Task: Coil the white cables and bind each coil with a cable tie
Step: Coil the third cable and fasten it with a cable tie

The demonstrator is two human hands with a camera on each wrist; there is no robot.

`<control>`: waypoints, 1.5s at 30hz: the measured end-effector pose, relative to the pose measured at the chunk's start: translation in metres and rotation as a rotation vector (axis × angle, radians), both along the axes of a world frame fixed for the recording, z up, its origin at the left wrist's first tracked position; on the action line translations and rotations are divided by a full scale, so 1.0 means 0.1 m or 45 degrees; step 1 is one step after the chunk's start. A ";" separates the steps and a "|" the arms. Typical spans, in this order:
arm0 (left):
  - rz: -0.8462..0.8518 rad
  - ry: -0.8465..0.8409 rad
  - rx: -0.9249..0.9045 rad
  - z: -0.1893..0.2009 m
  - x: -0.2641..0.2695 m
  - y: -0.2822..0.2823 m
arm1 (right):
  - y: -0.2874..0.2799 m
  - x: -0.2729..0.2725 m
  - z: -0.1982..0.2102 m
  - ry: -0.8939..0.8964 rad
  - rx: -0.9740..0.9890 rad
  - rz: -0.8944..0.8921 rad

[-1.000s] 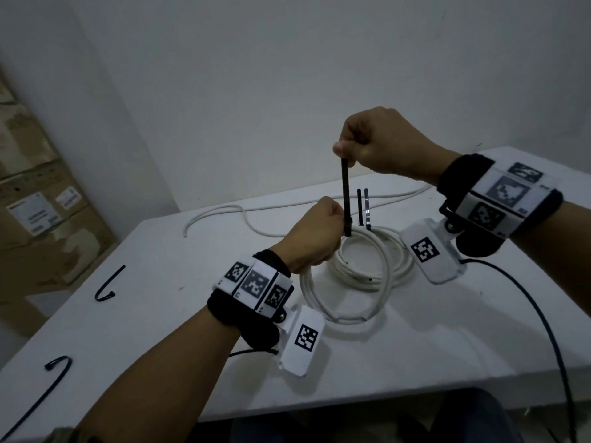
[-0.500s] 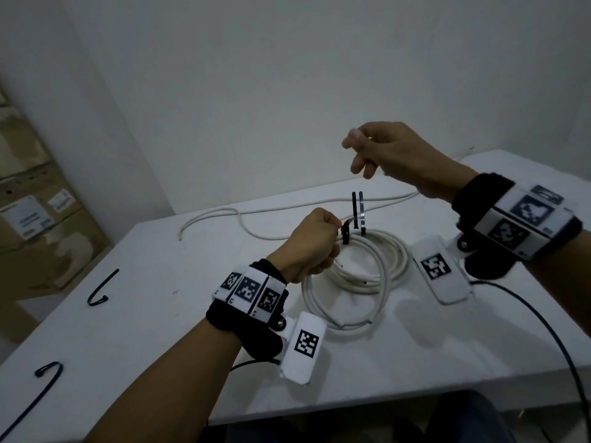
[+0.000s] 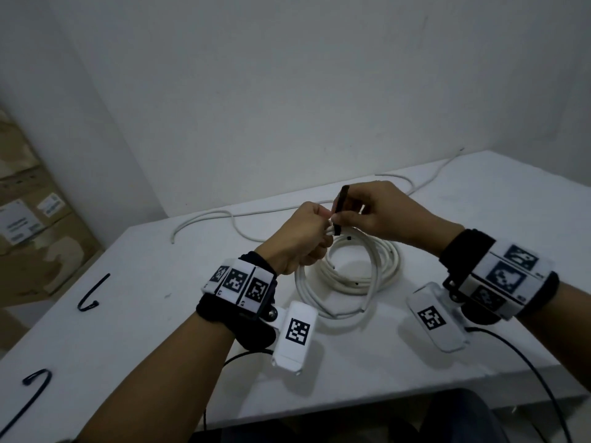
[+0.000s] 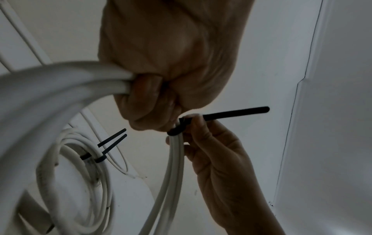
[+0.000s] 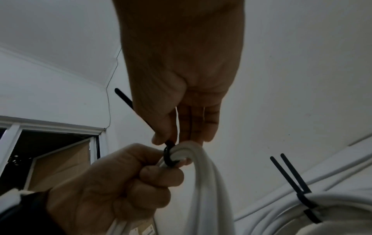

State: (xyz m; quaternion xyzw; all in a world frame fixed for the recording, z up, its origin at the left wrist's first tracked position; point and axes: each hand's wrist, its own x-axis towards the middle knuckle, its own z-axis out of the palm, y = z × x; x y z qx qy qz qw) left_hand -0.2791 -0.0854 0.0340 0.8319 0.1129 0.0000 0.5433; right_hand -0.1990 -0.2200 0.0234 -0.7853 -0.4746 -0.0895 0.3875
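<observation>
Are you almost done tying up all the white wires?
Partly. One coil already wears two ties. The left hand grips a second coil while the right hand pinches its black tie. A loose cable and spare ties still wait.

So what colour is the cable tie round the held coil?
Black cable tie, clearest in the left wrist view, against the white coil.
</observation>
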 end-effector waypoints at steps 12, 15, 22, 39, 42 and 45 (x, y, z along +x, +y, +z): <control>0.090 -0.085 -0.010 -0.06 -0.07 -0.10 | 0.18 0.10 -0.11 0.340 0.127 -0.058; 0.103 -0.073 -0.038 -0.08 -0.08 -0.09 | 0.22 0.07 -0.14 0.376 0.118 -0.086; 0.157 -0.077 -0.058 -0.10 0.01 -0.02 | 0.16 0.04 0.00 0.492 0.124 0.002; 0.225 -0.021 -0.275 -0.11 0.21 0.08 | -0.27 0.21 -0.21 0.848 0.174 -0.106; 0.232 -0.035 -0.064 -0.27 0.25 0.12 | -0.29 0.32 -0.27 0.933 0.197 -0.121; 0.282 -0.095 0.134 -0.40 0.35 0.16 | -0.24 0.41 -0.37 0.893 0.147 -0.251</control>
